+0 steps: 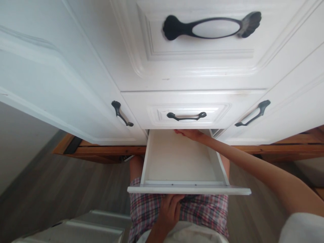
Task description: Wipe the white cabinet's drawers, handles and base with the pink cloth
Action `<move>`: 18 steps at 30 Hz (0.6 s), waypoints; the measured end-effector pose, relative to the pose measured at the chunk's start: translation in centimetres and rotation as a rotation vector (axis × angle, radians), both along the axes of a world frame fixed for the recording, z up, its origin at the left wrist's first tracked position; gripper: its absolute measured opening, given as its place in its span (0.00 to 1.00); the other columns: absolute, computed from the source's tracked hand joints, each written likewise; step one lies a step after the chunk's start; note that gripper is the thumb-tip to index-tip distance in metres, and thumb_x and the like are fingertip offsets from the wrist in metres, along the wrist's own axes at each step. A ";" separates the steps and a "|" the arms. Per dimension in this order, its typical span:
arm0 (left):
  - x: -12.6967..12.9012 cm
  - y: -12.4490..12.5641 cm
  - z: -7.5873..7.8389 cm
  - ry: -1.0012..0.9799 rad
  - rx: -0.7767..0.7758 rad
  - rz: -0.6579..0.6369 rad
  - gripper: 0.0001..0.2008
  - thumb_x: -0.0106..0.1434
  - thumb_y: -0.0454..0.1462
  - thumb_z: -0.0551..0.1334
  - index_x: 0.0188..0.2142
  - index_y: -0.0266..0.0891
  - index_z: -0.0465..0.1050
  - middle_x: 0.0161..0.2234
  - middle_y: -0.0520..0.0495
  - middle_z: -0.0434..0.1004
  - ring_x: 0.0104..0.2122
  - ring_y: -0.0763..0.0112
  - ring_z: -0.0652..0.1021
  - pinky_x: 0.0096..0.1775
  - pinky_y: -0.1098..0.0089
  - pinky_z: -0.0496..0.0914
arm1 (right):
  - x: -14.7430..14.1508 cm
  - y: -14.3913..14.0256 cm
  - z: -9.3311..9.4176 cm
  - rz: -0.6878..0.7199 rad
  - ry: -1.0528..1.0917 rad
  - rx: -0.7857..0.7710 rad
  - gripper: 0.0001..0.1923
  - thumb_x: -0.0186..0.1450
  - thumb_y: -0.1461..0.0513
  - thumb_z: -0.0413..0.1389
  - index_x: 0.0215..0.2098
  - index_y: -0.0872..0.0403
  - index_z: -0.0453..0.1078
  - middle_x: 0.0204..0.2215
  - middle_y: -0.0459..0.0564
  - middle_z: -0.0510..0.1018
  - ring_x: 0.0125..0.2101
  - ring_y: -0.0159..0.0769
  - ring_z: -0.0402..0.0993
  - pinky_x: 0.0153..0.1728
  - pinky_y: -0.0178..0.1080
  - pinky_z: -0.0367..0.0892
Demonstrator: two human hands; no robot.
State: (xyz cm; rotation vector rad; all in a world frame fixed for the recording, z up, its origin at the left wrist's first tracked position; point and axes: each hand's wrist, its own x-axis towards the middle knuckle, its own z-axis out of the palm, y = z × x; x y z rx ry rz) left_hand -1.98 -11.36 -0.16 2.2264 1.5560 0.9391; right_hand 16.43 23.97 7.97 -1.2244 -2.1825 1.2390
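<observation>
A shallow, box-shaped drawer (179,158) is seen standing open beneath a white cabinet (192,72), its smooth, pale base bounded by thin straight walls and closed at the near end by a wider, flat-edged drawer front (192,191). It is set above the lap, where shorts (146,216) in a checked red, grey and white cloth are partly covered by it.

The right hand (188,133) is placed inside the drawer toward the back; its fingers are seen curled, but are partly hidden by the cabinet edge, and whether anything is pinched cannot be told. The left hand (170,207) is held against the outer face of the drawer front, its fingers laid close together and bent; their tips are hidden, so their grip cannot be told. Just beside them, a dark piece (191,198) is partly shown.

The cabinet faces are moulded in glossy, stepped rectangular panels. A black handle (178,28) with fluted, shell-like ends is fixed above, and a smaller curved handle (187,118) is mounted below it. Under the cabinet, reddish-brown wooden boards (98,150) are seen, and the floor (88,189) is finished in grey, wood-grained planks.
</observation>
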 end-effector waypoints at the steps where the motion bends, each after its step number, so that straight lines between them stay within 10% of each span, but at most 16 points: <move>1: 0.2 0.0 0.1 -0.010 -0.009 0.019 0.19 0.76 0.29 0.51 0.51 0.45 0.79 0.45 0.47 0.86 0.46 0.63 0.86 0.50 0.65 0.81 | 1.1 0.0 0.1 0.028 -0.056 0.030 0.20 0.80 0.53 0.47 0.48 0.55 0.78 0.36 0.51 0.81 0.35 0.36 0.73 0.40 0.37 0.71; 8: 1.6 0.3 -1.1 -0.062 0.093 0.120 0.17 0.75 0.28 0.52 0.46 0.44 0.78 0.39 0.48 0.84 0.40 0.64 0.86 0.45 0.65 0.82 | 4.0 -6.1 -0.1 0.318 -0.393 0.270 0.13 0.72 0.63 0.56 0.53 0.51 0.75 0.54 0.59 0.75 0.51 0.47 0.70 0.51 0.47 0.68; 13: 1.6 0.7 -2.0 -0.054 0.259 0.116 0.15 0.77 0.30 0.52 0.48 0.44 0.76 0.38 0.48 0.83 0.38 0.66 0.86 0.42 0.68 0.82 | 4.1 -12.9 -1.2 0.810 -0.477 0.417 0.18 0.71 0.58 0.61 0.59 0.44 0.72 0.51 0.55 0.75 0.48 0.47 0.71 0.43 0.44 0.68; 18: 1.4 0.8 -2.0 -0.020 0.278 0.120 0.15 0.79 0.31 0.51 0.47 0.43 0.77 0.38 0.47 0.84 0.38 0.68 0.86 0.43 0.70 0.80 | 7.3 -13.2 -1.8 0.816 -0.658 0.347 0.23 0.65 0.63 0.66 0.57 0.43 0.73 0.51 0.55 0.75 0.49 0.49 0.72 0.39 0.41 0.66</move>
